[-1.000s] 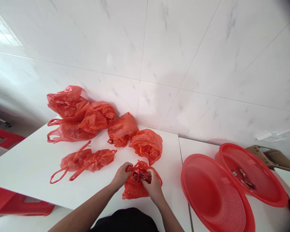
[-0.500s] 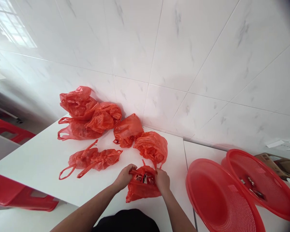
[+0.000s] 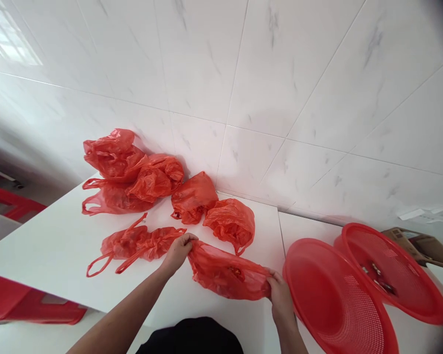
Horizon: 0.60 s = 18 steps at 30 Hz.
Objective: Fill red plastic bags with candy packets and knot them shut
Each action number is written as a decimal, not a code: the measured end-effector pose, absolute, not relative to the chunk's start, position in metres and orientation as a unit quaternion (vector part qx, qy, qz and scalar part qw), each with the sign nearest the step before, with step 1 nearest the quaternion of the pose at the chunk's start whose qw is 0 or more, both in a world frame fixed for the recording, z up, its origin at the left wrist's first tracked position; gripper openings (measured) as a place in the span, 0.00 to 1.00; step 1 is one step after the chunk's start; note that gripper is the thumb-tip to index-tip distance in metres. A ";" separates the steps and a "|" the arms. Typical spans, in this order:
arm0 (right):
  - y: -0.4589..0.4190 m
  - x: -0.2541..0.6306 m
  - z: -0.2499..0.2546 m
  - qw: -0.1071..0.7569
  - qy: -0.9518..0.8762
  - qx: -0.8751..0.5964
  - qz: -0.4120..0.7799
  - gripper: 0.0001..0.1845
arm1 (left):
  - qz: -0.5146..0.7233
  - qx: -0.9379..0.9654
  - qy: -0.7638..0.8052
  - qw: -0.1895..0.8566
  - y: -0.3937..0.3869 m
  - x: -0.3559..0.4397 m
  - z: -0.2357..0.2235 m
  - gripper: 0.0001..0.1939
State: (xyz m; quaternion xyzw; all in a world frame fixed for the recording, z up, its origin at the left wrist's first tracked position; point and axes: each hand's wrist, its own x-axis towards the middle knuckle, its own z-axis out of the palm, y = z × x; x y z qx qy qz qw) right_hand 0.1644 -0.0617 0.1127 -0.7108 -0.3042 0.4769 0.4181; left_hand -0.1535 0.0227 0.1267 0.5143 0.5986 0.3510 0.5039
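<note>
A red plastic bag (image 3: 225,278) is stretched sideways between my two hands, low over the front of the white table. My left hand (image 3: 181,250) pinches its upper left corner. At the opposite end, my right hand (image 3: 279,292) grips the right side with the thumb on top. Small things show dimly through the thin plastic; I cannot make out what they are. Just behind it lies a crumpled red bag (image 3: 232,221). To the left of my left hand, another red bag (image 3: 123,243) rests with its handle loops spread out.
More filled red bags (image 3: 114,160) are heaped against the tiled wall (image 3: 192,73) at the back left. Two red plastic baskets (image 3: 317,290) stand on the right; the farther basket (image 3: 409,260) holds a few small items. Beyond is a cardboard box (image 3: 424,248). Red stools (image 3: 33,305) are at the left.
My hands have moved apart, the right one further right, pulling the bag wide. Its opening, which showed small packets inside, is now drawn taut and the packets are mostly covered.
</note>
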 end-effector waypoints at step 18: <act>-0.112 0.182 0.057 0.434 -0.323 -0.684 0.490 0.42 | 0.181 0.490 0.661 0.539 -0.007 -0.156 0.085 0.31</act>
